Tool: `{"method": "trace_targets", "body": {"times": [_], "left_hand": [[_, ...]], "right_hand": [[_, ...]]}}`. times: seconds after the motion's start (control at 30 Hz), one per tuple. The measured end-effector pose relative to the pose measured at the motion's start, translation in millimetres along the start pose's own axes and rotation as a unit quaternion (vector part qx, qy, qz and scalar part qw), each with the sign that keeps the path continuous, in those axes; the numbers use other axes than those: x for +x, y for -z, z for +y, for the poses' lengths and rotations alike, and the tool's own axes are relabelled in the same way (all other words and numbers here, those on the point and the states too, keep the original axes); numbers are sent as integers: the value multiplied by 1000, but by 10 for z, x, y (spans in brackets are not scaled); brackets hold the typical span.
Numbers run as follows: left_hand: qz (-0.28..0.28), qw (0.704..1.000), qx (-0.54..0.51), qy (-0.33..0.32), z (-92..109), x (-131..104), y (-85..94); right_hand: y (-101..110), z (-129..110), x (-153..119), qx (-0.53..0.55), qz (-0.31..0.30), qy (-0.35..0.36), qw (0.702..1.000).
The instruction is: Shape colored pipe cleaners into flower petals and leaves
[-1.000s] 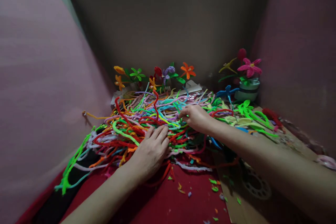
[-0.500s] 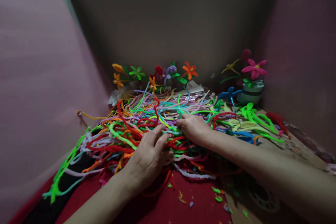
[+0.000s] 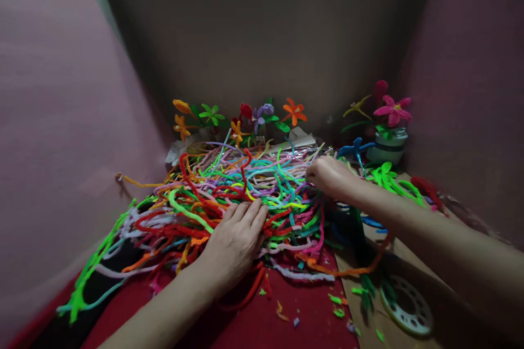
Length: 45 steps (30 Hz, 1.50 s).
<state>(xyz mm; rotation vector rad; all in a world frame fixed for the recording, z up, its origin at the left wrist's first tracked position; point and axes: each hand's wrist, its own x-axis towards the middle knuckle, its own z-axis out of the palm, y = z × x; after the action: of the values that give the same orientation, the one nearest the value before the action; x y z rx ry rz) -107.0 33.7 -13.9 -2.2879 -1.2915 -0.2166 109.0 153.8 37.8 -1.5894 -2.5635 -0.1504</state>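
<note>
Near cloth: red fabric [image 3: 303, 322] dotted with green scraps [image 3: 339, 313] and other small clippings.
Near-right board: a brown board [image 3: 350, 297] carries a pale ring with holes [image 3: 423, 316]; an orange strand [image 3: 347, 272] runs toward it from the pile.
Left hand: the left hand [image 3: 233, 242] has stayed on the near middle of the pile, fingers extended and only slightly apart, laid over the strands; it seems to steady them.
Pile: the tangled fuzzy strands [image 3: 176, 229] spread across the middle, spilling left and near over the cloth.
Right hand: the right hand [image 3: 331, 174] has shifted right to the pile's far-right part, fingers curled narrow; whether they pinch a strand I cannot tell.
Effect: the hands are wider apart, so more of the pile's middle is exposed, probably easing access to separate strands.
Far right: a blue flower [image 3: 357, 147] is beside a jar [image 3: 385, 154], with a pink flower [image 3: 393, 111] above it.
Far middle: an orange flower [image 3: 293, 112] stands beyond the pile.
</note>
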Motion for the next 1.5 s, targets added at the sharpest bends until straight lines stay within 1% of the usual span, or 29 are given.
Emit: {"method": "trace_targets", "body": {"times": [0.03, 0.1, 0.23, 0.3, 0.4, 0.47, 0.5, 0.57, 0.6, 0.63, 0.67, 0.73, 0.8, 0.83, 0.87, 0.9, 0.97, 1.03, 1.1, 1.17, 1.2, 1.23, 1.3, 1.33, 1.37, 1.43, 1.5], "left_hand": [[-2, 1000, 2, 2, 4, -2, 1], [-7, 1000, 3, 5, 11, -6, 2], [-22, 1000, 3, 7, 30, -25, 11], [-33, 999, 3, 11, 37, -41, 18], [-51, 999, -5, 19, 45, -68, 27], [-58, 998, -14, 19, 49, -84, 22], [-58, 998, -18, 19, 53, -91, 17], [-58, 998, -27, 19, 62, -100, 6], [-57, 998, -32, 21, 67, -103, 5], [-52, 998, -38, 23, 70, -105, 11], [-42, 998, -48, 25, 71, -106, 28], [-6, 996, -84, 24, 56, -109, 94], [48, 990, -127, 25, 8, -108, 195], [79, 986, -144, 29, -32, -102, 248], [107, 982, -149, 38, -82, -92, 296], [135, 980, -138, 41, -142, -73, 332], [145, 981, -112, 58, -275, -15, 359], [110, 987, -73, 86, -405, 49, 325], [48, 993, -29, 106, -500, 82, 262], [-17, 993, 2, 116, -541, 66, 208], [-37, 992, 17, 120, -539, 44, 192], [-46, 991, 34, 125, -525, 17, 184], [-44, 988, 64, 131, -475, -35, 186], [-42, 988, 73, 132, -447, -54, 190], [-43, 987, 78, 132, -422, -67, 192], [-45, 987, 80, 134, -386, -76, 187], [-43, 987, 79, 130, -370, -74, 164]], "right_hand": [[-11, 7, -2, -7, 1, -4, 1000], [-28, 7, 3, -15, 24, -13, 1000], [-60, -8, 65, 13, 118, -7, 993], [-90, -28, 101, 25, 145, 13, 989], [-123, -99, 125, 10, 125, 25, 992], [-110, -196, 128, 26, 137, 21, 990], [-93, -266, 131, 54, 155, 29, 986], [-56, -446, 147, 149, 173, 81, 970], [-43, -551, 159, 193, 156, 119, 961], [-40, -661, 171, 222, 128, 138, 957], [-48, -769, 179, 235, 98, 138, 957], [-103, -961, 173, 221, 25, 126, 967], [-201, -1101, 125, 216, -5, 117, 969], [-259, -1151, 89, 204, 5, 135, 970], [-319, -1188, 50, 185, 35, 144, 972], [-378, -1216, 14, 172, 77, 174, 966], [-478, -1247, -41, 138, 124, 226, 956], [-538, -1256, -66, 110, 134, 252, 952], [-544, -1246, -74, 99, 122, 256, 954], [-489, -1223, -80, 100, 110, 256, 955], [-442, -1208, -83, 104, 105, 259, 954], [-387, -1193, -80, 107, 102, 260, 954], [-271, -1166, -47, 121, 88, 257, 955], [-223, -1158, -8, 133, 88, 236, 959], [-189, -1156, 49, 152, 107, 222, 957], [-166, -1173, 217, 190, 158, 217, 944], [-184, -1226, 441, 209, 170, 217, 938]]}}
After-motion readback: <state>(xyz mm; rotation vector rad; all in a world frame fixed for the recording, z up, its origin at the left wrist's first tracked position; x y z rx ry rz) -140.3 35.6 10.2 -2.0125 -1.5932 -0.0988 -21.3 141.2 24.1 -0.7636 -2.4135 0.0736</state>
